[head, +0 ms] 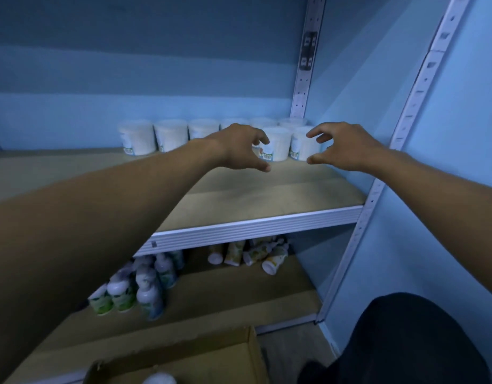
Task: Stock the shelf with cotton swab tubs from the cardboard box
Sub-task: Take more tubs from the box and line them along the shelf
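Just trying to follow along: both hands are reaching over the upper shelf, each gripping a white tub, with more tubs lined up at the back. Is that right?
Not quite. The head view shows the left hand and right hand over the upper shelf with fingers curled but holding nothing. The white tubs stand lined up at the back.

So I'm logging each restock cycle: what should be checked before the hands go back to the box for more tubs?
1. Left hand holds nothing: ok.
2. Right hand holds nothing: ok.
3. Front tubs upright on the shelf: ok.
4. Free shelf space in front: ok.
5. Box open, a tub inside: ok.
6. How many tubs are left in the box: cannot tell.
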### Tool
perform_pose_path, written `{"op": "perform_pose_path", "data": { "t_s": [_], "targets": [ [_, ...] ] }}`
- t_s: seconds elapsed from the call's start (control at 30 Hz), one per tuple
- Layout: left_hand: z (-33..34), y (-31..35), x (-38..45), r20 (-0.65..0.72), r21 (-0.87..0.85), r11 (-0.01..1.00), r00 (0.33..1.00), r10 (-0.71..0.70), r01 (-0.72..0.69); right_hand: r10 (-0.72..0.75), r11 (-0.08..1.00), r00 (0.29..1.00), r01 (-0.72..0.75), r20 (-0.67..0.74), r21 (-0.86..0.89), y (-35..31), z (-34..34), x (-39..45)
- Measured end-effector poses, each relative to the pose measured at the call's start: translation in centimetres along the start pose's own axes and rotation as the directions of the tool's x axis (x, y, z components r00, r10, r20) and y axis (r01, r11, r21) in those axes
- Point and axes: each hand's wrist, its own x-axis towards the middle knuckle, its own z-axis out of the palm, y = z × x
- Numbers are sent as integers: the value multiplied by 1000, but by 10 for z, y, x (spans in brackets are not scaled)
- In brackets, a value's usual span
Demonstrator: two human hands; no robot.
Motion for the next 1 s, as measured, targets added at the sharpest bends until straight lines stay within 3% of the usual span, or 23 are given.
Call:
{"op": "perform_pose_path", "data": {
  "t_s": [0.6,0.8,1.0],
  "targets": [
    [-8,-8,-113,44,8,1000,999,13,-13,-155,980,986,146,62,139,-75,30,-84],
    [0,-26,-164,143,9,999,989,42,-44,-230,965,961,205,155,162,-103,67,-107],
    [30,-75,-225,266,-54,998,964,-27,43,-320,938,900,257,297,231,-130,117,-127]
  ]
}}
